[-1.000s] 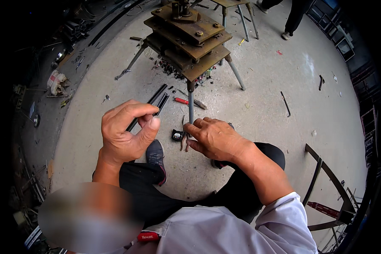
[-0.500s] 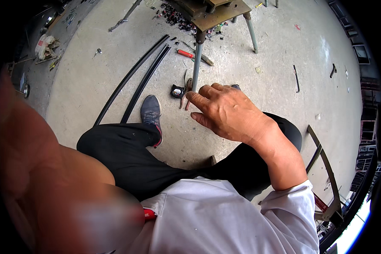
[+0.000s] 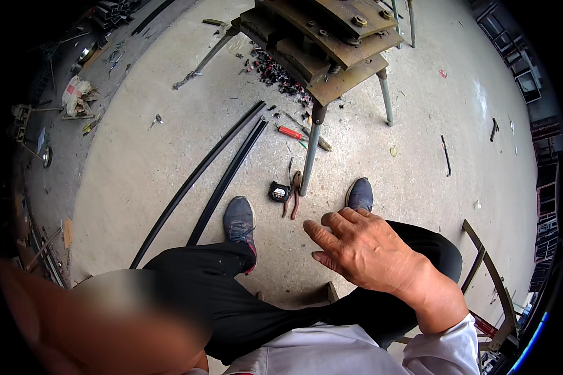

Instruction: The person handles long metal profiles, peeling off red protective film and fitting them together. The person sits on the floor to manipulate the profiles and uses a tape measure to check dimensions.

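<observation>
My right hand (image 3: 370,250) hovers over my right knee, palm down, its fingers loosely bent and apart with nothing in them. A bare left arm looms large and blurred at the lower left, very near the camera; the fingers of my left hand (image 3: 34,306) cannot be made out. Beyond my right hand on the concrete floor lie pliers (image 3: 296,187) with reddish-brown handles, touching or close to a black tape measure (image 3: 278,192). Farther off is a red-handled tool (image 3: 289,132). Two long black strips (image 3: 230,178) stretch out left of my left shoe (image 3: 239,219).
A rusty metal stand (image 3: 350,81) with bolted plates stands ahead on splayed legs; one foot is just beside the pliers. Small black and red scraps (image 3: 275,75) are heaped under it. A curved metal frame (image 3: 497,287) is at my right, and a white bag (image 3: 76,94) lies far left.
The view has tilted up, so more of the stand shows and the floor things sit lower. My right hand now appears clear of the pliers and my right shoe is in sight.
</observation>
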### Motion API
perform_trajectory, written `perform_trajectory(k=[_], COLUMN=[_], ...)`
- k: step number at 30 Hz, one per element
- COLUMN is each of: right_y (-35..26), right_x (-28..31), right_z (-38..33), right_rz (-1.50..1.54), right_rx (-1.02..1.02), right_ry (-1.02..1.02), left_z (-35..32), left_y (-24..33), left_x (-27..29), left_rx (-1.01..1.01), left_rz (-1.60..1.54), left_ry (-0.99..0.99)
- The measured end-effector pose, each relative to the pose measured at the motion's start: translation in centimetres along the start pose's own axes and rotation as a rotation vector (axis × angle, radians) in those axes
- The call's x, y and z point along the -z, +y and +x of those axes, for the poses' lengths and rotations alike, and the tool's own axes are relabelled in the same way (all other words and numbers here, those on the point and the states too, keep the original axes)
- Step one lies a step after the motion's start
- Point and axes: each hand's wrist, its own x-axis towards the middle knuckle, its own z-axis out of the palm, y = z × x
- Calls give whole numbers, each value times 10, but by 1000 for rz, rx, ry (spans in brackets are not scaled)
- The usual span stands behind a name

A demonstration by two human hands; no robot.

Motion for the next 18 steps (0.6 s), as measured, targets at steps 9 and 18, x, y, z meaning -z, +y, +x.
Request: perform_trajectory(k=[9,18], right_y=[-8,-6], right_x=[3,3], right_z=[11,11], right_rz=[17,7], right_rx=[4,2], right_ry=[-32,-100], left_z=[-11,-15], left_y=[2,-3], left_x=[38,19], left_rx=[40,35], left_rz=[133,118], left_ry=[51,83])
